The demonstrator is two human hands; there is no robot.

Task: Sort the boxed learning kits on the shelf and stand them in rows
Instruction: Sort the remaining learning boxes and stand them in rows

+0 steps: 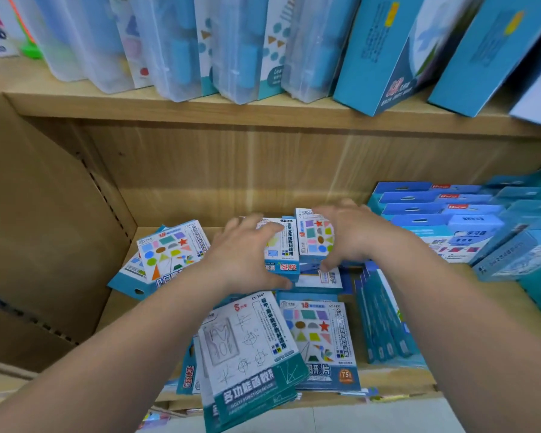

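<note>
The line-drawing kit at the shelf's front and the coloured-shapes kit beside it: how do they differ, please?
The line-drawing kit shows black graph sketches; the coloured-shapes kit shows coloured shapes and a red star. The line-drawing kit lies skewed, overhanging the shelf edge; the coloured-shapes kit lies straighter. Both lie flat, face up.

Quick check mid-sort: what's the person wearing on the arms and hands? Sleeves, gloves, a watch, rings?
Nothing shows. The left hand and right hand are bare, with no gloves. No rings or watch are visible, though blur softens the fingers. The left forearm and right forearm are uncovered to the frame edge, so no sleeve is in view.
</note>
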